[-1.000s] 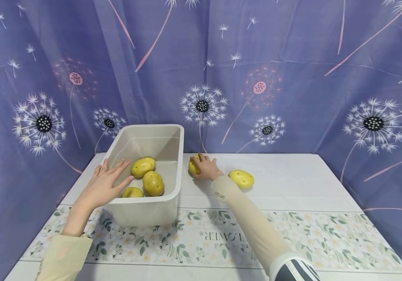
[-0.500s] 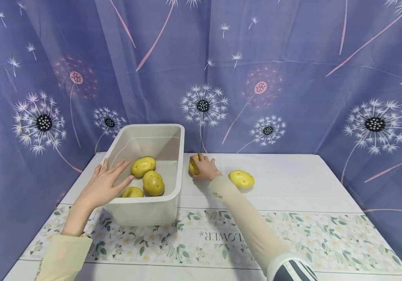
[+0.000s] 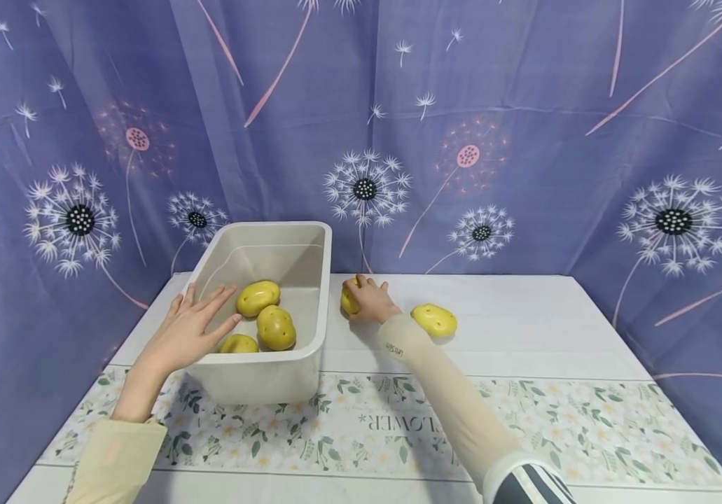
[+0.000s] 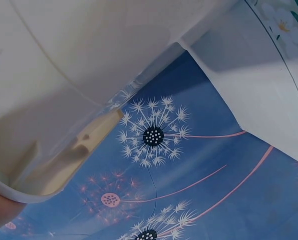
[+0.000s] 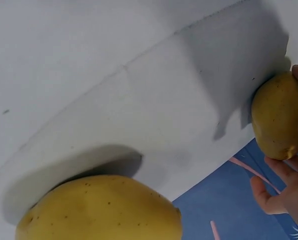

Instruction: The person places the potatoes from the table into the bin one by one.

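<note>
My left hand (image 3: 187, 336) lies over the left rim of a light grey plastic bin (image 3: 253, 381), fingers spread and straight. In the left wrist view only a bit of that hand shows at the lower left, against the bin's rim (image 4: 36, 198). Just right of the bin, my right hand (image 3: 370, 301) grips a yellow potato (image 3: 349, 301) that sits on the table. From the right wrist, the thumb and fingertips show on opposite sides of this potato (image 5: 278, 115). A second potato (image 3: 434, 320) lies on the table by the right wrist.
Inside the bin are three potatoes: one farther back (image 3: 258, 299), one in the middle (image 3: 276, 328) and one near the front wall (image 3: 239, 344). A white tablecloth (image 3: 518, 336) with a floral band covers the table. Blue dandelion-print curtains (image 3: 537, 140) enclose the back and sides.
</note>
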`<state>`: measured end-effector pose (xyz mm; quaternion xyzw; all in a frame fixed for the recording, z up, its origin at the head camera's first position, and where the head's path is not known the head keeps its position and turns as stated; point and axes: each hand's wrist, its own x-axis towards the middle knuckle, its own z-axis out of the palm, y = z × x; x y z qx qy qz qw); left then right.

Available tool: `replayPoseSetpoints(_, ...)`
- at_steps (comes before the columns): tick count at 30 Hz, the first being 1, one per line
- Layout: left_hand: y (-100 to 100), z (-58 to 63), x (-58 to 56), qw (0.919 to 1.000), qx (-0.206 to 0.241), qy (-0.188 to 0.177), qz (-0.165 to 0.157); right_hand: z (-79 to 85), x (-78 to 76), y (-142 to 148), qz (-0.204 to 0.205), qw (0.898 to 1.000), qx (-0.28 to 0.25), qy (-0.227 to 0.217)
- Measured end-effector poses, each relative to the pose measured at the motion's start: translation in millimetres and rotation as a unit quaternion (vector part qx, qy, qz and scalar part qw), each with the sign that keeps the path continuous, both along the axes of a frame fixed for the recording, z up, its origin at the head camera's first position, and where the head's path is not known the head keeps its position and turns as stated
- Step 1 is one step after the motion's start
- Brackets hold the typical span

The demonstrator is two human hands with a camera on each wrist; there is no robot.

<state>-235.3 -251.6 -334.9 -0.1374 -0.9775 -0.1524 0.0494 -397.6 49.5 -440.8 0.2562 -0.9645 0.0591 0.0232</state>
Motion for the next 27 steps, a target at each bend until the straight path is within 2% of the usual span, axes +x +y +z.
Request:
replayPoseSetpoints(7,0.3,0.0,0.3,1.0,-0.004,-0.002,0.0,4.6,2.7,5.6,-0.003,1.0,-0.008,-0.014)
replayPoseSetpoints(27,0.2,2.2,0.4,1.0,-0.003,-0.004,-0.002,25.4,3.2,15.5,0.036,0.999,0.002,0.039)
